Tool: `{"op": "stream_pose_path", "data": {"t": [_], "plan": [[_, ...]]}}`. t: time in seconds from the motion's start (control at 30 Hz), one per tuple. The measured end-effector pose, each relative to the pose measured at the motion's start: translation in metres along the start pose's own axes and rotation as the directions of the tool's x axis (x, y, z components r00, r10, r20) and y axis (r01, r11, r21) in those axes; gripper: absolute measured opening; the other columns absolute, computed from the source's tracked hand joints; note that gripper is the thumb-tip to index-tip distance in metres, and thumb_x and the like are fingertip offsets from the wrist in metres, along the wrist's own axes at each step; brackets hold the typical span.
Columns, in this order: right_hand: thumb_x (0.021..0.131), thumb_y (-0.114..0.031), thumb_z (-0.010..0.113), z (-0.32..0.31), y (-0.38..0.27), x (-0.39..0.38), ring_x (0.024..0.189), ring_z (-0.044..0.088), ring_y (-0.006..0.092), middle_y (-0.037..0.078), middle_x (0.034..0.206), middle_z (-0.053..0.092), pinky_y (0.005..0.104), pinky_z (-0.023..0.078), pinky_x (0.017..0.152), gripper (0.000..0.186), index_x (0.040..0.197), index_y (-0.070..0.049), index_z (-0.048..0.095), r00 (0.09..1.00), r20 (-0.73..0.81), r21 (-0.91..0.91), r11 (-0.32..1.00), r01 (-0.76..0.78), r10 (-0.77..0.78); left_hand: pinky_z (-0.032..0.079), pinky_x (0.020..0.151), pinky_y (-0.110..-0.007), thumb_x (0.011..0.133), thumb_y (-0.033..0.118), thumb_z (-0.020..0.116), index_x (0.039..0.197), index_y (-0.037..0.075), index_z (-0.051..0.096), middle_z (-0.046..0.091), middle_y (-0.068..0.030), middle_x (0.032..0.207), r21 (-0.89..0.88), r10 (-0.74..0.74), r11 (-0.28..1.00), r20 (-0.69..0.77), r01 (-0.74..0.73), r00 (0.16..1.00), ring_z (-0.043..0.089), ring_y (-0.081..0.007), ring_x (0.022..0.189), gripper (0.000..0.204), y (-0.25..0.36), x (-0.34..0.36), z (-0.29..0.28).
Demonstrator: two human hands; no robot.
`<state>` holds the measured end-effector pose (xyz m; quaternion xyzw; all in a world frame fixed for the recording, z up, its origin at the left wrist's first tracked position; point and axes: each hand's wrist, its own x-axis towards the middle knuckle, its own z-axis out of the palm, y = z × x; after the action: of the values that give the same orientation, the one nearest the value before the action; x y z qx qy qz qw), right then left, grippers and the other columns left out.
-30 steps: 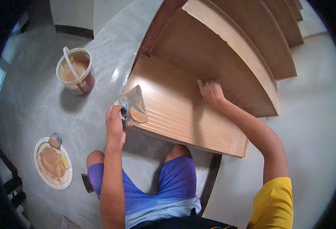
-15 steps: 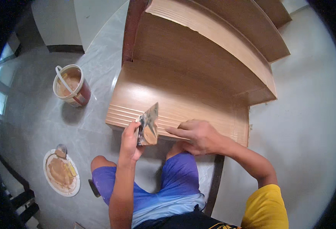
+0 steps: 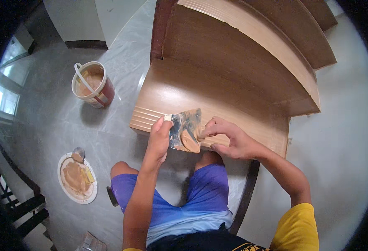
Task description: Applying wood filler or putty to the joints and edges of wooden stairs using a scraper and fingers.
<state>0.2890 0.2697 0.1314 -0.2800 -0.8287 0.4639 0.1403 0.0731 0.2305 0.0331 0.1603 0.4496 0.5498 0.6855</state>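
A flat, paint-smeared putty knife [image 3: 180, 123] is gripped at its pale edge by my left hand [image 3: 159, 140], its broad face turned up. On the blade's right corner sits a thick dab of tan putty [image 3: 189, 141]. My right hand [image 3: 234, 140] is beside that corner, with bent fingers at the blade's edge and the thumb held apart below. The fingertips seem to touch the putty; whether some clings to them is hard to tell. Just beyond both hands is the lowest wood-toned step [image 3: 209, 96], with grooved lines along its front edge.
More steps [image 3: 251, 46] rise toward the upper right beside a pale wall [image 3: 343, 167]. On the grey tiled floor at left stand a handled bucket [image 3: 104, 93] of tan paste and a white oval plate [image 3: 93, 196] smeared with putty, with a small scoop-like tool [image 3: 78, 154] at its rim.
The putty knife has turned its face more upward and sits further right in view. My right hand's pointing finger has bent and come to the blade's edge. The whole view has shifted.
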Motion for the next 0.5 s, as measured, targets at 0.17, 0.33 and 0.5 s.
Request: {"op": "stream_pose_path", "data": {"t": [0.17, 0.33, 0.5], "plan": [[0.077, -0.006, 0.058, -0.032, 0.043, 0.019, 0.087, 0.057, 0.0257, 0.013, 0.102, 0.055, 0.0352, 0.049, 0.078, 0.047, 0.124, -0.009, 0.052, 0.998, 0.002, -0.028, 0.997, -0.067, 0.067, 0.042, 0.077, -0.025, 0.088, 0.016, 0.047, 0.095, 0.002, 0.058, 0.056, -0.0025, 0.087, 0.04, 0.204, 0.979, -0.187, -0.2, 0.961, 0.053, -0.0105, 0.083, 0.018, 0.004, 0.033, -0.032], [0.079, -0.008, 0.054, -0.065, 0.11, 0.041, 0.079, 0.063, 0.0316, 0.019, 0.105, 0.059, 0.0413, 0.052, 0.068, 0.063, 0.14, -0.012, 0.036, 0.95, -0.176, -0.917, 0.307, -0.254, 0.259, 0.044, 0.075, -0.026, 0.089, 0.017, 0.046, 0.099, 0.004, 0.056, 0.056, -0.0011, 0.089, -0.088, 0.281, 0.946, -0.253, -0.312, 0.926, 0.054, -0.0099, 0.083, 0.019, 0.015, 0.049, -0.042], [0.083, -0.009, 0.052, -0.076, 0.139, 0.062, 0.073, 0.063, 0.0281, 0.018, 0.1, 0.059, 0.0405, 0.051, 0.063, 0.066, 0.145, -0.014, 0.029, 0.944, -0.142, -0.983, 0.068, -0.169, 0.297, 0.046, 0.077, -0.027, 0.089, 0.017, 0.046, 0.096, 0.007, 0.055, 0.054, -0.0005, 0.09, -0.102, 0.258, 0.953, -0.216, -0.284, 0.942, 0.055, -0.0115, 0.084, 0.015, 0.017, 0.05, -0.046]]}}
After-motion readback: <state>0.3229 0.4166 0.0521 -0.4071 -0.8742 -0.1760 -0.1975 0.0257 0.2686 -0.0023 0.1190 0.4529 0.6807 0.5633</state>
